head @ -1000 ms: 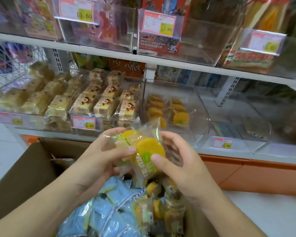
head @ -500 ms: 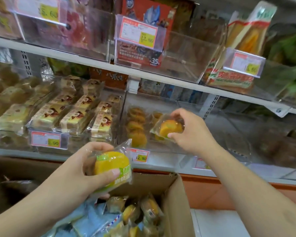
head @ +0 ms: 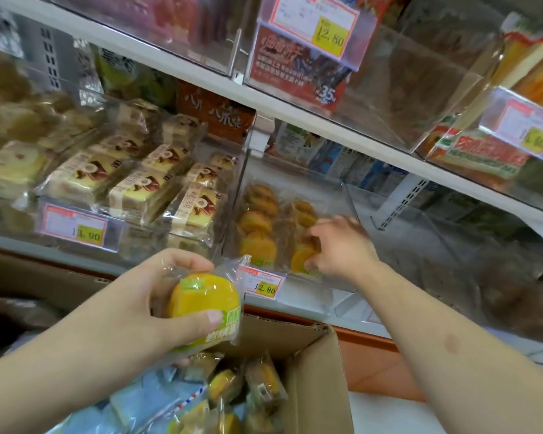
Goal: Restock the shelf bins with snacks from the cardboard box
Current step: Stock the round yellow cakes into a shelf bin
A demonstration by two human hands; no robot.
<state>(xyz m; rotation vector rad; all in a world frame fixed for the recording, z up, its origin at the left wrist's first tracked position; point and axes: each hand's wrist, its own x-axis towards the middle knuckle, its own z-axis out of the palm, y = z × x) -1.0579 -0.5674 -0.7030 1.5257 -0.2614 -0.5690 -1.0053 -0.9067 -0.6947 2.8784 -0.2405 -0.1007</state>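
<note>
- Left hand (head: 157, 296) above the cardboard box (head: 314, 371), fingers curled round a wrapped yellow cake (head: 206, 303); its thumb lies across the wrapper's front and covers part of the print.
- Right hand (head: 339, 249) reaches into the clear bin (head: 342, 195) on the lower shelf, fingertips pinching a wrapped cake (head: 301, 256) at the bin's front right; motion blur softens the fingers.
- Bin already holds rows of similar cakes (head: 257, 220), dim behind glare on the plastic.
- Box is cut off by the bottom edge; more wrapped cakes (head: 264, 383) and pale blue packets (head: 151, 399) lie inside.
- Price tag (head: 264, 283) at the bin's front reads 12.80; its smaller print is illegible.
</note>
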